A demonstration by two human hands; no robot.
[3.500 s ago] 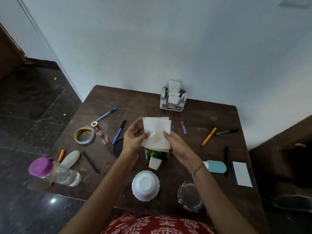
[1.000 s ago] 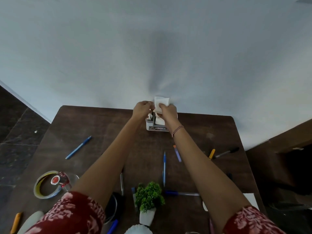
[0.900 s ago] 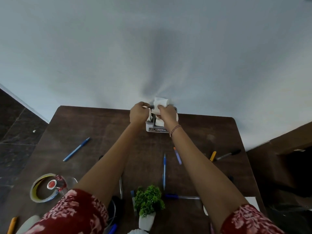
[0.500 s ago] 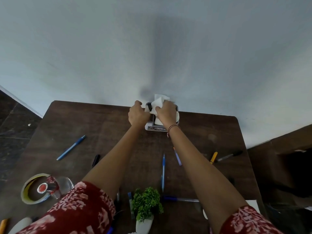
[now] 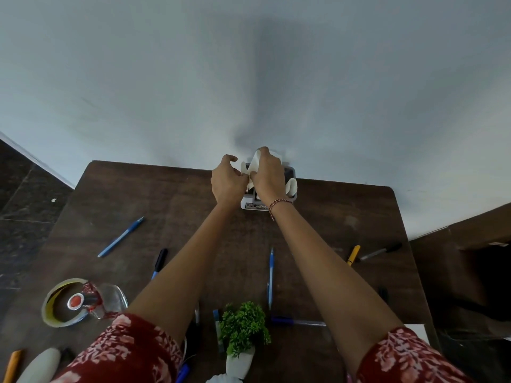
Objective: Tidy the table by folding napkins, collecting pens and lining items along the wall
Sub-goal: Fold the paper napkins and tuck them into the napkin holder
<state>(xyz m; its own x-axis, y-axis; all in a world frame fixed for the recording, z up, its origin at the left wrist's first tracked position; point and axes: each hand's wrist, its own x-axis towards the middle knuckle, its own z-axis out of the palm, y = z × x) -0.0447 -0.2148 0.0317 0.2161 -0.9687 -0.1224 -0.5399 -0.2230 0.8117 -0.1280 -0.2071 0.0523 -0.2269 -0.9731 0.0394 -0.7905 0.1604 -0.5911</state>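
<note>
**Folded napkin goes into the holder**

Head view. The step in hand is stowing a napkin. The white folded paper napkin (image 5: 253, 165) sits partly inside the grey plastic napkin holder (image 5: 291, 175), which stands at the wall edge of the dark brown wooden table (image 5: 166, 194). The right hand (image 5: 266, 176) is directly over the holder, its fingers curled round the napkin and pressing it down. The left hand (image 5: 228, 181) is just left of the holder, with curled fingers at the napkin's edge. I cannot tell whether they pinch the paper or only steady the holder, since the right hand hides the contact.

The next move, I judge, calls for seating the napkin fully, letting go, then turning to the pens scattered well in front of the holder. A blue ballpoint pen (image 5: 121, 241) lies to its front left, a second blue pen (image 5: 271, 275) straight in front, and a yellow marker (image 5: 354, 254) to its front right.

In the earliest frame both hands held the napkin spread over mid-table, far in front of the holder. Half a second ago it stood higher above the holder's rim.
</note>
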